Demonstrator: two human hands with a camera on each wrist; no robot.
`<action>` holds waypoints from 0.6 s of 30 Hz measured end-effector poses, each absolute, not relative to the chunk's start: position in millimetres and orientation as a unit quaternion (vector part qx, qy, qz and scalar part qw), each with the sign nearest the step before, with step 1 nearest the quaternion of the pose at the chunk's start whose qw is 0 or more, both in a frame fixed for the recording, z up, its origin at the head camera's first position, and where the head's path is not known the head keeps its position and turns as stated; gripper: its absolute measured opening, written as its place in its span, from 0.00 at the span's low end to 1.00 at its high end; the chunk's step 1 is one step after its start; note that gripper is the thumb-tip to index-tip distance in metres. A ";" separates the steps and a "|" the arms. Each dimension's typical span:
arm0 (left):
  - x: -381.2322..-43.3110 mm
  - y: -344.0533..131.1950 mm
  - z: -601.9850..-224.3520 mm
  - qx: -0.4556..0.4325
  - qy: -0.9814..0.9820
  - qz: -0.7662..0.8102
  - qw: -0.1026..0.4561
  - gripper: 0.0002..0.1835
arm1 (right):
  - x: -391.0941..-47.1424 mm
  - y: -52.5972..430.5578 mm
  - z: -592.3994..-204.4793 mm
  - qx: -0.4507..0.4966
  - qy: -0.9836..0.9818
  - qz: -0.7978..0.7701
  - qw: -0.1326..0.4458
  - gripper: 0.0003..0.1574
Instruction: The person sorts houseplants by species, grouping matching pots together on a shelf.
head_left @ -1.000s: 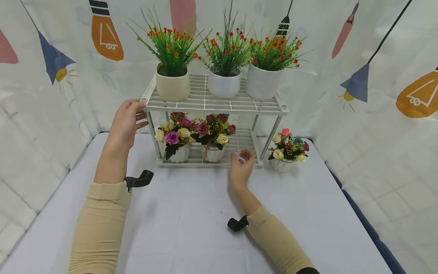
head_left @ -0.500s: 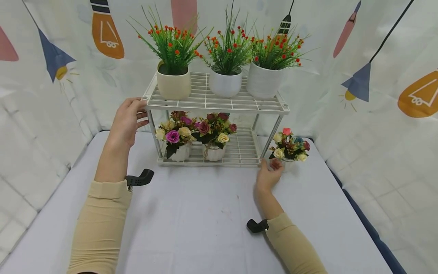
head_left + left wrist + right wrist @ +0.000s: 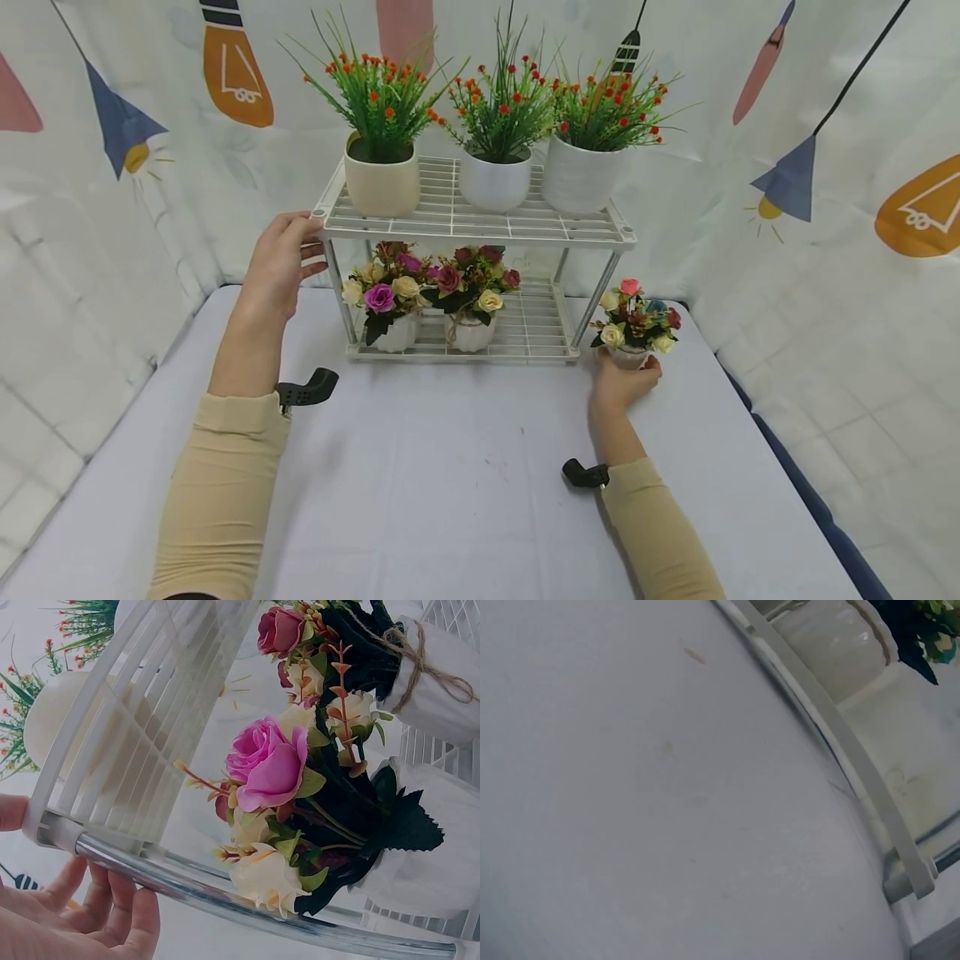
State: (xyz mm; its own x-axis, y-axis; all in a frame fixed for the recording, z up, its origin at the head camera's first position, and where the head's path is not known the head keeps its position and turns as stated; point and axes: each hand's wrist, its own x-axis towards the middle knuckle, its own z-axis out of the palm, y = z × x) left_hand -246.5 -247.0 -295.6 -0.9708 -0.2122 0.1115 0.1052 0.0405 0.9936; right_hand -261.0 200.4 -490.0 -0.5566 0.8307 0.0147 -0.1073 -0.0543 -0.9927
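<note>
In the head view my left hand (image 3: 273,262) holds the near left corner of a white two-tier wire rack (image 3: 450,227). The left wrist view shows the thumb at the corner and curled fingers (image 3: 142,919) by the metal post (image 3: 202,896). At the right, my right hand (image 3: 624,385) grips the white pot of a small artificial flower arrangement (image 3: 637,321), with fingers and thumb on opposite sides. That pot stands beside the rack, and the hand hides part of it. The right wrist view does not show the hand.
Three pots of grass with red-orange blooms, one cream (image 3: 382,187) and two white (image 3: 495,183), stand on the top tier. Two rose pots (image 3: 395,333) are on the left of the lower tier. A white cloth covers the table (image 3: 450,483); a printed curtain (image 3: 697,167) hangs behind.
My right hand has moved right from in front of the rack's lower tier to the flower pot and taken hold of it. The left hand has stayed at the rack corner.
</note>
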 end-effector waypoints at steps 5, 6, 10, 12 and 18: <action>-246.6 -246.6 -295.1 0.035 -0.710 -0.694 0.115 0.23 | -268.9 206.8 -486.5 -0.255 -0.576 0.697 0.344 0.65; -246.6 -246.6 -295.0 0.035 -0.709 -0.695 0.115 0.22 | -270.2 207.5 -486.1 -0.250 -0.574 0.699 0.346 0.66; -246.4 -246.5 -294.4 0.035 -0.710 -0.694 0.114 0.23 | -272.4 209.6 -485.6 -0.250 -0.571 0.700 0.348 0.65; -246.1 -246.7 -294.4 0.037 -0.712 -0.692 0.113 0.24 | -271.8 210.4 -485.8 -0.258 -0.577 0.695 0.342 0.64; -245.1 -247.3 -295.0 0.041 -0.716 -0.688 0.112 0.25 | -268.8 212.2 -486.2 -0.272 -0.560 0.713 0.322 0.65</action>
